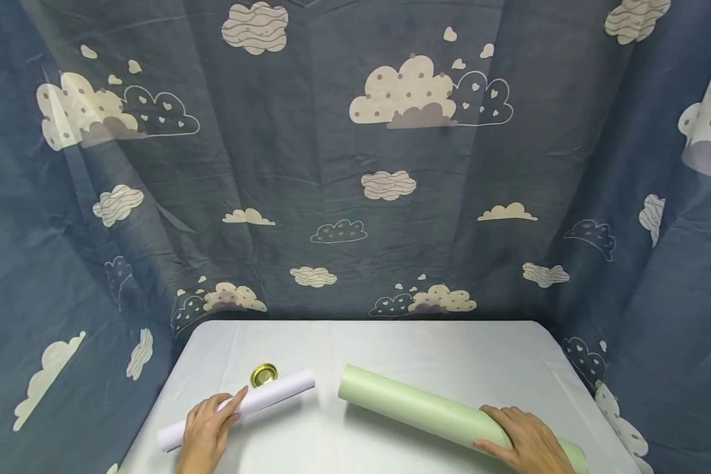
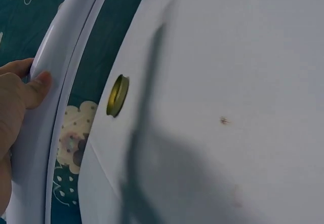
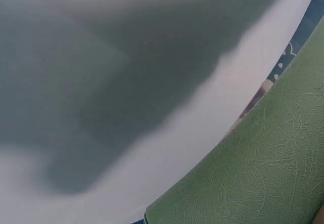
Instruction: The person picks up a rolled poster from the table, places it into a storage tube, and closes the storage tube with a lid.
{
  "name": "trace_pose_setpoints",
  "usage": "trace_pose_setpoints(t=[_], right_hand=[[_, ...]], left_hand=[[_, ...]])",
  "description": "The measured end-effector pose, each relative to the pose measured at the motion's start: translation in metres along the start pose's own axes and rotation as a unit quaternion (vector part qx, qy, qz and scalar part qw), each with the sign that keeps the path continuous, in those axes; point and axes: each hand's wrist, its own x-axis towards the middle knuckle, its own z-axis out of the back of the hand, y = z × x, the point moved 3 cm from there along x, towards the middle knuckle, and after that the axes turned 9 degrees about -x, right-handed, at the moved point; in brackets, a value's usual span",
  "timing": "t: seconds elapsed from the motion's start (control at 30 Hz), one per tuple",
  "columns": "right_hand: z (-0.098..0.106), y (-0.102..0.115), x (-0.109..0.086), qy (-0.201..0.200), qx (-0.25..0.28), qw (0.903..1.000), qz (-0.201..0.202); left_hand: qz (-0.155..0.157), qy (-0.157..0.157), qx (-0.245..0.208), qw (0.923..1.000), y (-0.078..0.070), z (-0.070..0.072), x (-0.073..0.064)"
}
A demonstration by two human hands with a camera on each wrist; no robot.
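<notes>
My left hand (image 1: 204, 428) grips a white roll (image 1: 281, 390) of smooth sheet near the left front of the table. The roll slants up to the right, and its long loose edge shows in the left wrist view, with my thumb (image 2: 40, 87) across it. My right hand (image 1: 524, 440) holds a thicker, longer pale green roll (image 1: 415, 405) from above, near its right end. That roll slants up to the left; its creased, textured surface (image 3: 258, 168) fills the lower right of the right wrist view. Both rolls cast shadows on the table below.
A small round gold thing with a raised rim (image 1: 263, 374) lies on the white table (image 1: 426, 342), just behind the white roll. A dark blue curtain (image 1: 332, 151) with cloud prints hangs behind the table and at both sides. A small brownish spot (image 2: 224, 120) marks the table surface.
</notes>
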Motion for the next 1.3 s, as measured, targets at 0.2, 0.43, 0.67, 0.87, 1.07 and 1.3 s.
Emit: trace_pose_setpoints(t=[0.2,0.43,0.67,0.87,1.07,1.3], right_hand=[[0.000,0.002,0.000,-0.019,0.006,0.9998,0.007],[0.000,0.007,0.001,-0.006,0.005,0.9999,0.008],[0.001,0.009,0.004,-0.036,0.008,0.9989,0.030],[0.003,0.015,0.008,-0.031,0.007,0.9988,0.037],[0.004,0.021,0.012,-0.033,0.008,0.9986,0.041],[0.005,0.025,0.016,-0.040,0.009,0.9981,0.046]], left_hand=[[-0.030,0.004,-0.025,0.9992,-0.006,-0.001,0.015],[-0.056,0.009,-0.042,0.9975,-0.014,-0.009,0.021],[-0.071,0.008,-0.057,0.9958,-0.015,-0.008,0.023],[-0.089,0.009,-0.064,0.9939,-0.016,-0.009,0.024],[-0.103,0.011,-0.093,0.9903,-0.019,-0.011,0.027],[-0.109,0.015,-0.108,0.9881,-0.022,-0.014,0.030]])
